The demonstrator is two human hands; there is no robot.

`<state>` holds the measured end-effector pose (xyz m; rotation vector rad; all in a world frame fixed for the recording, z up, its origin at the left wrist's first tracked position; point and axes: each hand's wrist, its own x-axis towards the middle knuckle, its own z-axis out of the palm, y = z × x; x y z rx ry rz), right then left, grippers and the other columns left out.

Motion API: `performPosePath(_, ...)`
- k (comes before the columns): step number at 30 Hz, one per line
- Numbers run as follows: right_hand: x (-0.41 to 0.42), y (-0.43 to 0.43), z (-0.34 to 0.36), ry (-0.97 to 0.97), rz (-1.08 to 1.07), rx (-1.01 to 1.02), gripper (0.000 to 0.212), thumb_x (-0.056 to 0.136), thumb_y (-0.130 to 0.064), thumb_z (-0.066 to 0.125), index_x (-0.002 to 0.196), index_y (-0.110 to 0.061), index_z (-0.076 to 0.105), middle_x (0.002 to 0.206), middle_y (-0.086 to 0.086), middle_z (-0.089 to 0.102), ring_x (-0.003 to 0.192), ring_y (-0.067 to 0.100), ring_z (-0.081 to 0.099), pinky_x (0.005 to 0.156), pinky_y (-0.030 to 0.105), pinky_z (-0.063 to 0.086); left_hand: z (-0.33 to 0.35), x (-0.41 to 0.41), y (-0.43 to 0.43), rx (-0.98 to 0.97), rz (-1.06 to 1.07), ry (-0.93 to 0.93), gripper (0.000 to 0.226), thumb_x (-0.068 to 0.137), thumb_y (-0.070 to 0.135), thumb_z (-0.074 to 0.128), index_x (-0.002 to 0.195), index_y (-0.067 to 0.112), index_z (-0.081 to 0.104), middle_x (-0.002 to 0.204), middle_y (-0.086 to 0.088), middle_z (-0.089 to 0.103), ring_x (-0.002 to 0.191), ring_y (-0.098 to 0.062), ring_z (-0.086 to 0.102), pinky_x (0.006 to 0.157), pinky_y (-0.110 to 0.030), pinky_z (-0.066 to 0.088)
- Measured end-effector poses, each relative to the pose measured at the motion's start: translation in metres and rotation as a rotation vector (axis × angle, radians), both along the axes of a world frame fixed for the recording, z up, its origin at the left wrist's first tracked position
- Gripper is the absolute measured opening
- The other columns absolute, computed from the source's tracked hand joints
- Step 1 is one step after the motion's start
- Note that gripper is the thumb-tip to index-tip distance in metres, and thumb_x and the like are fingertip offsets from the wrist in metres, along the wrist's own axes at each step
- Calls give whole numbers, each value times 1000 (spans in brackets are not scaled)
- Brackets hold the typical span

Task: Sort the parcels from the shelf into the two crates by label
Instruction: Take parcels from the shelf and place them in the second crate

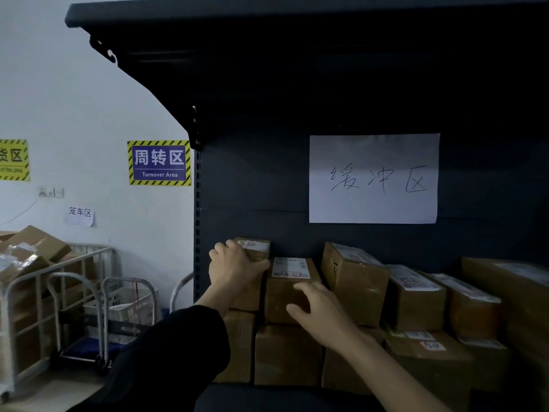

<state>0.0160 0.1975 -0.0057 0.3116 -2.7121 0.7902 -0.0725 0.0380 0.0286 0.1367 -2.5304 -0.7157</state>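
Parcels fill the dark shelf (356, 84) across the lower middle and right of the frame, stacked in two layers below a handwritten paper sign (373, 178). We have both hands on the stack. Our left hand (234, 264) lies spread over the top corner of the tall box (257, 251) at the left end, fingers curled over its far edge, resting rather than clamped. Our right hand (319, 310) is open, fingers splayed against the front face of the labelled box (289, 288) just beside it; it grips nothing yet.

To do this pick well, we judge that we should steady the tall box with the left hand while the right slides the labelled box straight out toward us, so the neighbours touching it do not tip. Its label faces up, so we can read it before lifting.

We count six boxes in the top layer and at least four below, though the right end is too dim to be sure. The two crates are not clearly in view; a white basket (124, 304) sits among cart frames at lower left.
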Motion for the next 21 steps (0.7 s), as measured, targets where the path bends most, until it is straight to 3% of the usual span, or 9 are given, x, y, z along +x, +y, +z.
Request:
performPosePath(4, 0, -10, -4, 14, 44, -112, 51, 93, -38, 50, 139, -21, 39, 142, -1, 41, 128, 13, 41, 102, 27, 39, -10, 32, -22, 91, -88, 206, 86, 66, 58, 67, 130, 9, 38, 127, -12, 42, 121, -28, 36, 97, -39, 41)
performPosePath(8, 0, -30, -9, -39, 89, -287, 49, 92, -41, 50, 136, -18, 43, 137, -1, 48, 126, 13, 44, 98, 24, 38, -35, 73, -43, 111, -168, 370, 101, 60, 58, 71, 139, 12, 30, 131, -8, 37, 124, -24, 35, 99, -37, 39)
performPosePath(12, 4, -49, -14, -99, 137, -458, 45, 93, -42, 49, 131, -18, 48, 124, -6, 54, 114, 8, 48, 88, 21, 37, -59, 103, -56, 77, -181, 428, 109, 53, 68, 56, 140, 7, 31, 132, -10, 36, 121, -18, 29, 96, -29, 30)
performPosePath(17, 15, -67, -19, -136, 233, -558, 39, 94, -40, 46, 127, -20, 51, 118, -6, 58, 107, 7, 51, 78, 15, 40, -85, 126, -63, 85, -152, 405, 115, 51, 71, 52, 142, 5, 29, 136, -13, 34, 127, -26, 32, 102, -31, 27)
performPosePath(19, 23, -72, -20, -172, 291, -628, 33, 94, -39, 46, 124, -25, 50, 111, -8, 58, 102, 6, 52, 71, 10, 39, -92, 136, -66, 133, -198, 320, 123, 47, 78, 50, 145, 8, 21, 139, -6, 27, 131, -20, 25, 107, -31, 26)
performPosePath(21, 29, -78, -22, -195, 331, -638, 33, 92, -39, 50, 124, -31, 46, 114, -9, 58, 100, 4, 53, 71, 10, 41, -96, 145, -69, 254, -264, 273, 119, 52, 79, 53, 145, 12, 21, 132, 4, 27, 125, -12, 31, 104, -25, 33)
